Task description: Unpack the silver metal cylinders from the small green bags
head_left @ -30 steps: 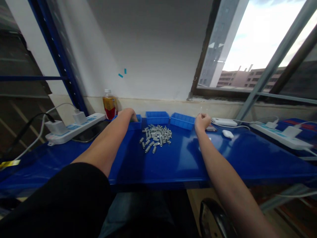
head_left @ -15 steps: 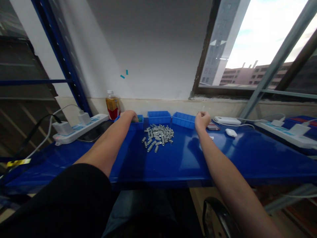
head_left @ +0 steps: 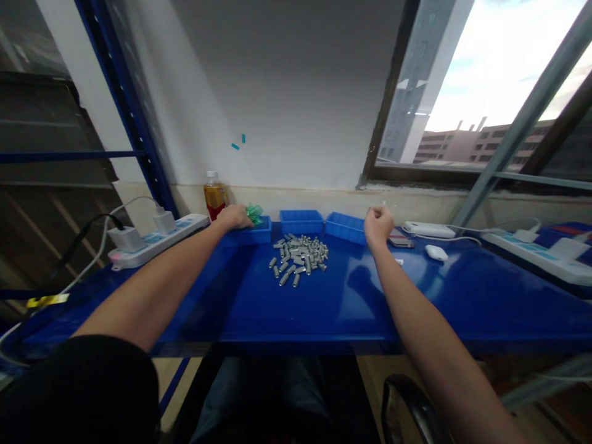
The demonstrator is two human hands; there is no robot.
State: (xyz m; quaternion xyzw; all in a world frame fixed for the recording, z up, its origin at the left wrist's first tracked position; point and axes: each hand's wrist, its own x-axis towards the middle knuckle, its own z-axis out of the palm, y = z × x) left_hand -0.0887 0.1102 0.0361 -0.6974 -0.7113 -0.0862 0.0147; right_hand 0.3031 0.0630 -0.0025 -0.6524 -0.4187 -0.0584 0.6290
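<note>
Left grip (head_left: pixel 235 216) pinches a crumpled green plastic bundle (head_left: pixel 254 214) over the left blue bin (head_left: pixel 256 236); too light a pinch could let it slip. Right grip (head_left: pixel 379 226) is curled closed, whether empty I cannot tell. A low sweep could scatter the metal pieces (head_left: pixel 303 251) on the worktop (head_left: pixel 287 314).

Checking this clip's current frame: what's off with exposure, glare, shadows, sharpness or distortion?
Head view: sky in the window washed out; pale glare on the blue tabletop either side of the right forearm; dark shadows there near both arms; green plastic at the left hand looks soft; wide-angle stretch seems to slant the blue post.
</note>
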